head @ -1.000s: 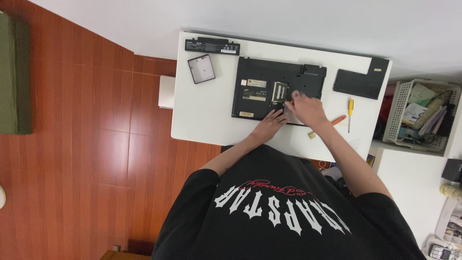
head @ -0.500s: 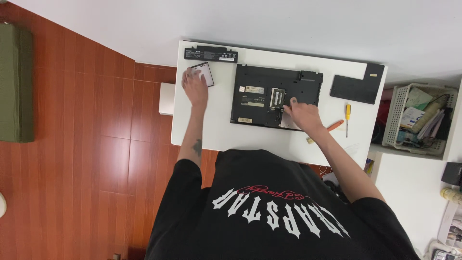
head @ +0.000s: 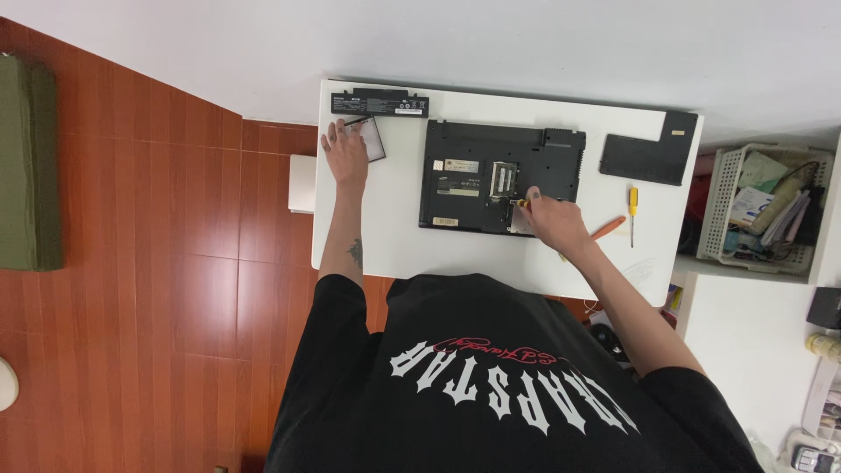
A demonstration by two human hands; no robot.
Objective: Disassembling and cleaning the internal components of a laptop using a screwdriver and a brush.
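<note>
The black laptop lies upside down in the middle of the white table, with its bottom open. Far to the left, the left hand lies flat and open on a small square drive, not gripping it. Just above it sits the long black battery. On the laptop's right side, the right hand is closed around a small tool with a yellow tip, touching the open slot. To do this well, I think the tool should stay straight and the push should be soft, so nothing slips or bends. Further right lie an orange tool, a yellow screwdriver and a black cover. A white basket stands beside the table.
</note>
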